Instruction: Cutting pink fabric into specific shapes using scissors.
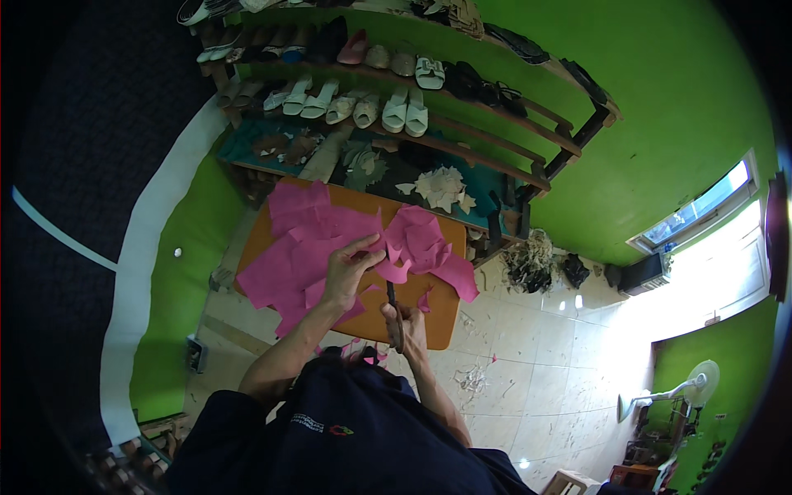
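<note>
Over a small orange-brown table (pixel 441 318), my left hand (pixel 346 271) pinches a pink piece of thin sheet material (pixel 394 269), which curls below the fingertips. My right hand (pixel 407 328) is closed around the handles of a pair of scissors (pixel 391 292). The dark blades point away from me and reach the lower edge of the pink piece. Beside my left hand lies a spread of pink sheets (pixel 293 260). A second heap of cut pink pieces (pixel 418 235) lies on the right half of the table. A small pink scrap (pixel 424 299) rests near the scissors.
Beyond the table stands a wooden rack (pixel 495 157) with rows of shoes and sandals. Its low shelf holds cream scraps (pixel 443 188) and green-grey scraps (pixel 363 161). Shavings (pixel 472 378) litter the tiled floor. A white fan (pixel 701 384) stands at the right.
</note>
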Action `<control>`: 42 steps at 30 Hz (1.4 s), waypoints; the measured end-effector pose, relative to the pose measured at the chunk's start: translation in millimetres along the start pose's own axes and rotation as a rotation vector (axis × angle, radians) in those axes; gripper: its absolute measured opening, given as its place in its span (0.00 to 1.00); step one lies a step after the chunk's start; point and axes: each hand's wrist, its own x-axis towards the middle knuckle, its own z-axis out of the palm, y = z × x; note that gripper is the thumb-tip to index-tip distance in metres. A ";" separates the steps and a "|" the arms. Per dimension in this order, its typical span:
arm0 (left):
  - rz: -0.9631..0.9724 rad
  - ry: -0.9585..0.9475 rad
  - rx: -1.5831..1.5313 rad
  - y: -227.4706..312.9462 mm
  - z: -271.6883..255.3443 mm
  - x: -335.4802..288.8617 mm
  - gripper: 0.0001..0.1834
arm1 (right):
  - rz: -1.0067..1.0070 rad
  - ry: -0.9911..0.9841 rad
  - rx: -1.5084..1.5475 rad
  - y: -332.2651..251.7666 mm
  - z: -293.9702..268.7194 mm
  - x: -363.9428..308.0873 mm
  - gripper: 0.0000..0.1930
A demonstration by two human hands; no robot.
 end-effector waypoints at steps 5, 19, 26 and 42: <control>-0.038 0.057 -0.033 -3.5 -0.1 -6.9 0.21 | 0.064 -0.067 0.093 -14.8 1.7 -5.9 0.30; -0.112 -0.017 0.020 -8.5 -1.3 -14.5 0.23 | 0.031 0.020 0.032 -8.8 3.0 5.2 0.29; -0.143 -0.038 0.014 -0.9 -2.1 -13.7 0.23 | 0.074 0.030 0.022 -13.7 -1.0 4.1 0.30; -0.189 -0.146 0.071 -0.2 -19.9 -1.4 0.23 | 0.037 0.038 0.013 -23.5 -10.8 -3.2 0.30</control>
